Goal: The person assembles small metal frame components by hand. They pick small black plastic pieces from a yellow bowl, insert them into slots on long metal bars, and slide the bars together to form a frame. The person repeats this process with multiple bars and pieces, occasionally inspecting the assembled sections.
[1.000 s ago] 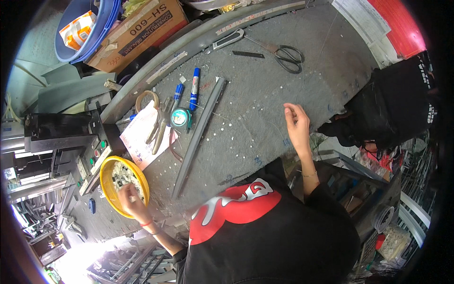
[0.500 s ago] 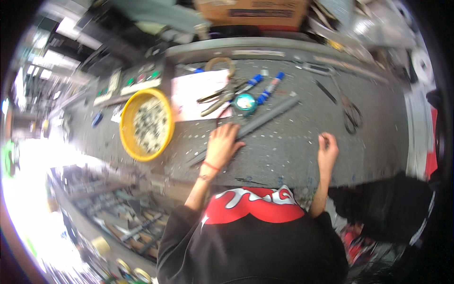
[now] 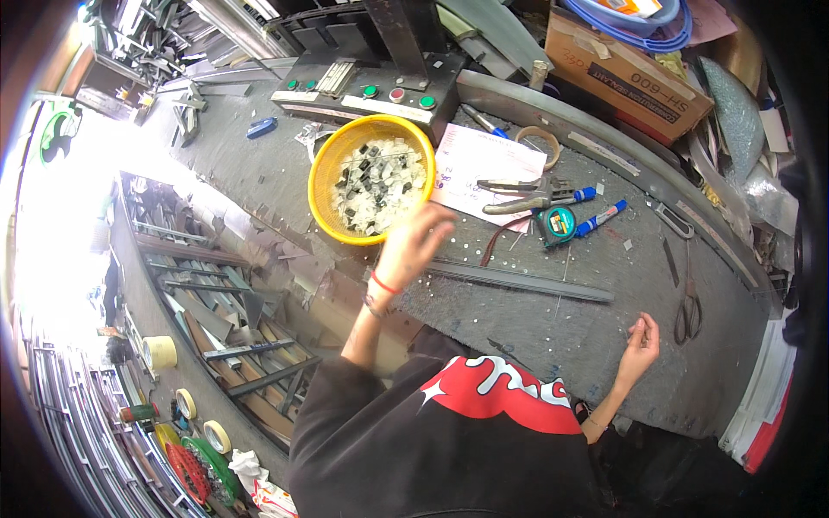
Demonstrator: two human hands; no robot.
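My left hand (image 3: pixel 413 246) is raised beside the lower right rim of a yellow basket (image 3: pixel 321 203), its fingers loosely stretched and slightly blurred, with nothing seen in them. Small white and black plastic pieces (image 3: pixel 380 181) fill the basket. A long grey profile strip (image 3: pixel 535 281) lies on the bench, its left end close to my left hand. Further right, near the bench's front edge, my right hand (image 3: pixel 639 345) has its fingers curled together. Whatever it may hold is hidden. Pliers (image 3: pixel 518 205), a tape measure (image 3: pixel 558 224) and a blue marker (image 3: pixel 600 218) lie beyond the strip.
Paper sheets (image 3: pixel 475 164) and a tape roll (image 3: pixel 553 138) lie at the back. Scissors (image 3: pixel 688 315) rest on the right. A machine with green and red buttons (image 3: pixel 397 95) stands behind the basket; a cardboard box (image 3: pixel 613 82) sits beyond the bench ledge. Offcuts fill a lower shelf (image 3: pixel 233 328).
My view has swung left. My left hand has lifted off the grey strip and moved over to the basket. My right hand stays curled near the bench's front edge.
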